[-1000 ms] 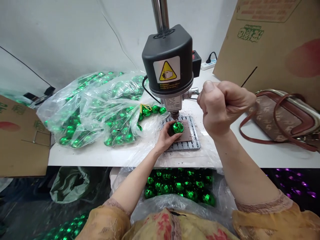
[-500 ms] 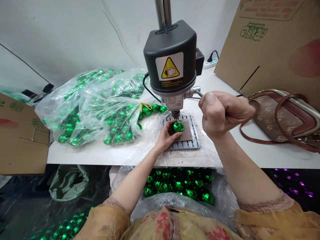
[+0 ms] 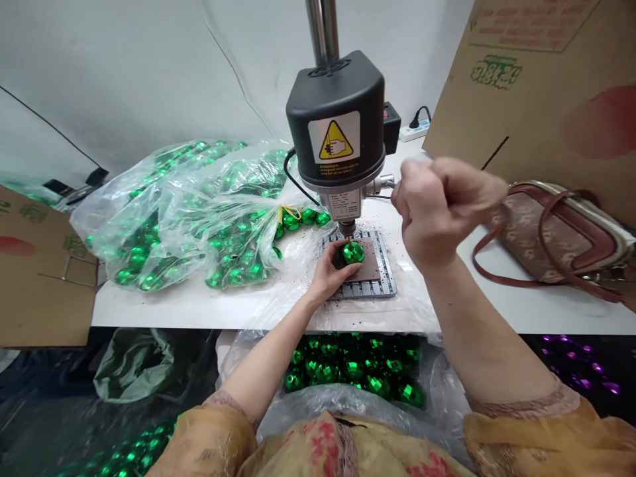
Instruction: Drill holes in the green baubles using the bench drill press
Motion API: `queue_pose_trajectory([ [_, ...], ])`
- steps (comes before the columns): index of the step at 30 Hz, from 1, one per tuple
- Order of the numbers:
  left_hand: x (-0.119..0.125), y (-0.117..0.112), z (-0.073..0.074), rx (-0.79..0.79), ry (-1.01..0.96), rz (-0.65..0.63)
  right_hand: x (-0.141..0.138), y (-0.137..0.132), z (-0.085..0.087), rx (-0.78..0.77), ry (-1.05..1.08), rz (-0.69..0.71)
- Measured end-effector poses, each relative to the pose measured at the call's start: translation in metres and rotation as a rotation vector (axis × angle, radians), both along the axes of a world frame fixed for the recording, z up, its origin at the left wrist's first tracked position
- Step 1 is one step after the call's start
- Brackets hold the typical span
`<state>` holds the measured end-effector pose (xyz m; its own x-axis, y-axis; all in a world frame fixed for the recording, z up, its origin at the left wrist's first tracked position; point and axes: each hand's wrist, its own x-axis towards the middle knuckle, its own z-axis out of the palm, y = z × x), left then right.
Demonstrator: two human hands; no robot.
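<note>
A shiny green faceted ball (image 3: pixel 354 252) rests on a brown board (image 3: pixel 370 265) over the slotted metal base (image 3: pixel 388 281) of a drill press (image 3: pixel 335 126). My left hand (image 3: pixel 331 268) grips this ball from the left, thumb in front and fingers behind. Right above the ball is the chuck (image 3: pixel 348 228), its thin bit at the ball's top; whether the bit is inside the ball I cannot tell. My right hand (image 3: pixel 437 209) is closed in a fist around the press's feed lever (image 3: pixel 387 181), most of which the fingers hide.
Clear plastic bags (image 3: pixel 199 212) of green balls lie left on the white table (image 3: pixel 163 308). An open bag of green balls (image 3: pixel 355 368) sits below the table edge. A brown handbag (image 3: pixel 556 232) and a cardboard box (image 3: pixel 536 86) stand right, another box (image 3: pixel 44 278) left.
My right hand has moved up and slightly back on the lever. The chuck sits slightly higher, with more of the bit showing above the ball. My left hand stays on the ball.
</note>
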<state>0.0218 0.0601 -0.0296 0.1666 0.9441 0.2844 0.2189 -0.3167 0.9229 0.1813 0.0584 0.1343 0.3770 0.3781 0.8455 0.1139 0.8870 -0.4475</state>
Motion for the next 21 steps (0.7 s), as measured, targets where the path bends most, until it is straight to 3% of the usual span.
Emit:
queue_pose_trajectory([
  [4,0.0,-0.015,0.007,0.094,0.067,0.155,-0.003,0.009,0.03,-0.096,0.041,-0.022],
  [6,-0.002,-0.035,0.009,0.213,0.165,0.251,-0.003,0.012,0.037,-0.092,0.052,0.005],
  [8,-0.002,-0.063,0.009,0.367,0.243,0.218,-0.004,0.013,0.039,-0.073,0.056,0.028],
  [9,-0.001,-0.078,0.007,0.438,0.275,0.121,-0.004,0.013,0.039,-0.06,0.058,0.036],
  [11,0.005,-0.108,-0.002,0.519,0.371,-0.202,-0.004,0.014,0.038,-0.049,0.057,0.045],
  [13,0.014,-0.132,-0.017,0.488,0.536,-0.537,-0.004,0.014,0.038,-0.041,0.063,0.044],
  [15,0.026,-0.149,-0.036,0.375,0.705,-0.765,-0.003,0.015,0.038,-0.033,0.073,0.05],
  [18,0.038,-0.159,-0.057,0.232,0.828,-0.903,-0.003,0.015,0.037,-0.035,0.079,0.069],
  [21,0.039,-0.156,-0.059,0.26,0.807,-0.902,-0.002,0.014,0.035,-0.056,0.076,0.077],
])
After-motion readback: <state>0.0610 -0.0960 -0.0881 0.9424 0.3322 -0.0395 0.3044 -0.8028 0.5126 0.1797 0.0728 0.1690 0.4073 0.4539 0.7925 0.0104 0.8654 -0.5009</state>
